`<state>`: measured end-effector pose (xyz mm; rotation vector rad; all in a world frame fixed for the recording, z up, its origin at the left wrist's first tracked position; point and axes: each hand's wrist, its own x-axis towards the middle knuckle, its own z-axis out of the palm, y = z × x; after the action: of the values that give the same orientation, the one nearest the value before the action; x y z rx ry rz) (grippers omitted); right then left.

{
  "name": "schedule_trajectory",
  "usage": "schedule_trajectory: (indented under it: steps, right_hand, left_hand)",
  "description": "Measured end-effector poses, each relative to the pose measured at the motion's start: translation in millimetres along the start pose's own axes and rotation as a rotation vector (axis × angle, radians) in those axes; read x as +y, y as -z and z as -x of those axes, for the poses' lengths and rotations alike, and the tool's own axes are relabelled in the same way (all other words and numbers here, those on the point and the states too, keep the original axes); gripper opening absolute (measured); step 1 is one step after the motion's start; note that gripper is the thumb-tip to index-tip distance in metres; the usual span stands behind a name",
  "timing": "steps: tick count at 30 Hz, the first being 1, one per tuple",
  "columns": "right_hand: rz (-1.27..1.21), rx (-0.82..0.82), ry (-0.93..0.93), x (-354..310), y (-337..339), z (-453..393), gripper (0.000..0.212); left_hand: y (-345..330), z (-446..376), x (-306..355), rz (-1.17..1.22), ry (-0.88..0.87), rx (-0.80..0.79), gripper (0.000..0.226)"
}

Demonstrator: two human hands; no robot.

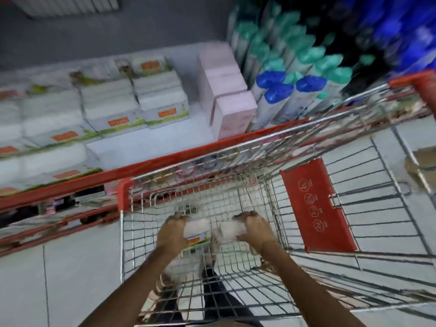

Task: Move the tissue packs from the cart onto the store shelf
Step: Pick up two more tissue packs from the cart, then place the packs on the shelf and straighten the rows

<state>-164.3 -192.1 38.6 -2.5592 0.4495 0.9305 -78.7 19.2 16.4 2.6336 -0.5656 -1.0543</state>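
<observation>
Pale floor tiles (77, 267) run under a wire cart (236, 192) parked just beside a low shelf (146, 147) with a red front edge. Stacked white packs (111, 109) fill the shelf's left part, pink packs (228, 100) stand to their right, and bottles (283, 90) with blue and green caps come after those. A bare patch of shelf lies between the white stacks and the pink ones, near the cart's far rim.

Both hands are down inside the cart. The left hand (173, 230) is curled around a white tissue pack (197, 231) with an orange label; the right hand (253, 228) is closed on a second pack (230, 228) just beside it. The two packs lie side by side between the hands, nearly touching; blur hides their exact long axis.

The shelf lies forward and to the left of the hands, so the left arm looks nearer to it. Lifting both packs over the cart's far-left rim seems the coming move.
</observation>
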Motion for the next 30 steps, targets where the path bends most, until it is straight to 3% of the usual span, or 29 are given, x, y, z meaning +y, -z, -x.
schedule_trajectory:
  steps: [7,16,22,30]
  right_hand:
    - [0.017,0.273,0.148,-75.1,95.0,17.3,0.060]
    - [0.030,0.518,0.330,-129.3,162.3,10.6,0.061]
    - [0.076,0.601,0.332,-156.5,195.7,-8.9,0.062]
    - [0.228,0.560,0.282,-172.1,193.7,-42.4,0.057]
  left_hand:
    - [123.1,28.9,-11.5,0.043,-0.050,0.297,0.063]
    - [210.3,40.0,-14.5,0.102,-0.114,0.586,0.063]
    - [236.3,23.9,-11.1,0.109,-0.097,0.583,0.062]
    - [231.7,1.6,-23.7,0.069,-0.009,0.501,0.070]
